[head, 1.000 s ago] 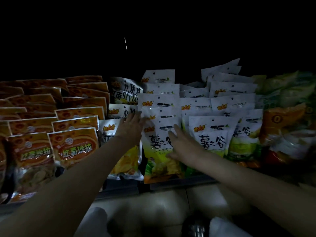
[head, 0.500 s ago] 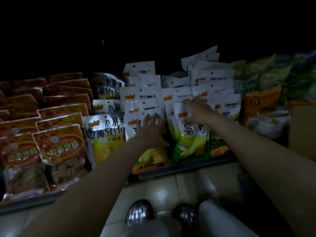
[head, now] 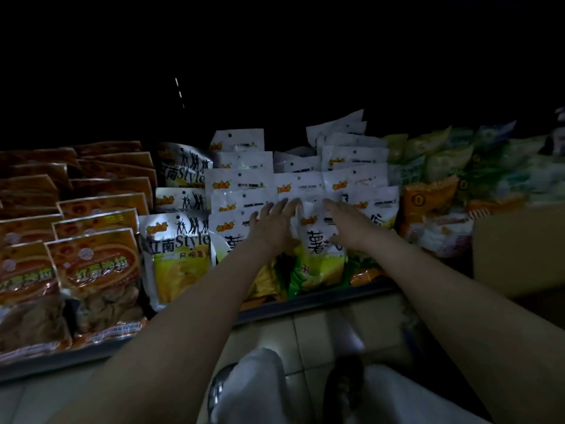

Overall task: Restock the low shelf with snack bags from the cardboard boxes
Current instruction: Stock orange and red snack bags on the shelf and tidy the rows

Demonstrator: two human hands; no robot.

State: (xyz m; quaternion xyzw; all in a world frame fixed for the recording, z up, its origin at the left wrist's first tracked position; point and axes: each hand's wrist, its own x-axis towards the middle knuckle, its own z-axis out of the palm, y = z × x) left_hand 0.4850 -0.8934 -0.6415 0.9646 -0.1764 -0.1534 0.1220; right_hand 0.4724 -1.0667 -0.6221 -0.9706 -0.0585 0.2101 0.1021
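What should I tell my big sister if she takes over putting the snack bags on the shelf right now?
Left hand: open, fingers spread flat on the white and yellow bags in the middle of the low shelf.
Right hand: open too, resting on the front bag of the next row. Neither hand holds a bag.
Where things are: orange bags on the left, silver and yellow bags beside them, green and orange bags on the right. A cardboard box stands at the right; its inside is out of view.
Done: the rows look full.
Left: straighten the middle rows, then check the box for more bags.
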